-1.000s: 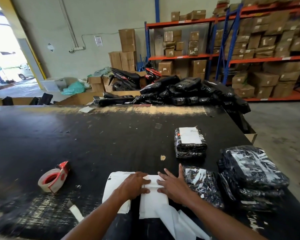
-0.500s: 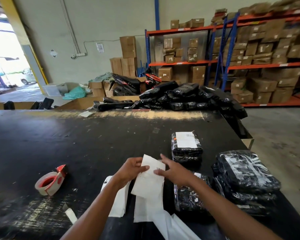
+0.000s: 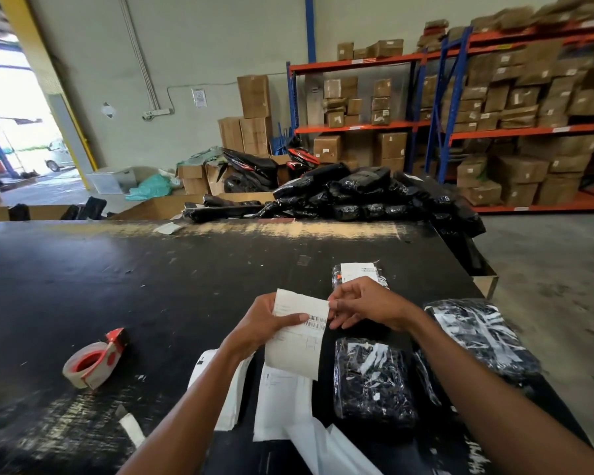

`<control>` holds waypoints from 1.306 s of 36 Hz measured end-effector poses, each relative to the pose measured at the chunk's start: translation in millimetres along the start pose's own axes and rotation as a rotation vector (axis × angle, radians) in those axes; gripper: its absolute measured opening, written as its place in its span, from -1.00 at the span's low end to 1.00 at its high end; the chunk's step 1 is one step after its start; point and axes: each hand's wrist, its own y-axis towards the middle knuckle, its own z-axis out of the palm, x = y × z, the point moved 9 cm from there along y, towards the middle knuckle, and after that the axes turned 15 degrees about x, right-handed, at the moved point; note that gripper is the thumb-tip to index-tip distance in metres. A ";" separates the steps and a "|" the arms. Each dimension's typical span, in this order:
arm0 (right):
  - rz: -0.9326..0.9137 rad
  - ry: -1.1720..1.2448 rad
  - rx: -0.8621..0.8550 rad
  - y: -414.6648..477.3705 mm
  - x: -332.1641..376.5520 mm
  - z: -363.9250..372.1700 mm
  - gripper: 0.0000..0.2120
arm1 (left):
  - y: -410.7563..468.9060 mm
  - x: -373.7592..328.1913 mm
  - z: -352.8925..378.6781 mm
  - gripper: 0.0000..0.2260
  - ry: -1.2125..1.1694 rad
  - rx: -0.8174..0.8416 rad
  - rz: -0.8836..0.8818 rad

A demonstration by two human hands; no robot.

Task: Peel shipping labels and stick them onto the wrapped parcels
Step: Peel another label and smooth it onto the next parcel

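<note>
A white shipping label with a barcode hangs above the black table, held up by both hands. My left hand grips its left edge with the thumb across the face. My right hand pinches its upper right corner. Under the label lies a stack of label sheets and a second stack to its left. A black wrapped parcel lies just right of the sheets. Further back, a parcel bearing a label is partly hidden behind my right hand.
A red tape dispenser sits on the left. A stack of black parcels lies near the table's right edge. A heap of black parcels lines the far edge. Peeled backing paper lies at the near edge. Shelves with cartons stand behind.
Both hands have lifted the label from the stack of sheets on the table and now hold it raised, with the printed barcode side facing me.
</note>
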 end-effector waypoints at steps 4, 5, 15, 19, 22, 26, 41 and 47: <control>0.006 0.011 0.008 -10.1 3.0 -6.6 -0.79 | 4.4 -6.1 2.2 -0.75 0.018 0.002 -0.013; 0.006 0.010 0.002 -10.6 3.0 -8.1 -0.78 | 5.1 -6.8 2.9 -0.75 0.017 0.005 -0.015; 0.018 -0.007 0.001 -15.7 0.4 -11.8 -0.73 | 9.2 -10.2 13.2 -0.77 0.036 0.028 -0.031; 0.023 -0.011 0.005 -15.9 -0.8 -12.5 -0.72 | 9.1 -10.7 14.6 -0.77 0.040 0.033 -0.031; 0.022 -0.010 0.004 -16.4 -0.4 -12.7 -0.72 | 9.7 -9.4 12.7 -0.75 0.046 0.021 -0.036; 0.020 -0.008 -0.002 -16.3 0.3 -13.3 -0.74 | 10.2 -7.6 11.7 -0.77 0.049 0.016 -0.039; -0.007 0.024 -0.002 -12.6 1.2 -11.8 -0.80 | 12.6 -7.6 8.4 -0.78 0.050 0.021 -0.043; -0.023 0.025 0.004 -12.7 2.9 -10.7 -0.81 | 13.4 -5.9 6.2 -0.77 0.080 0.027 -0.053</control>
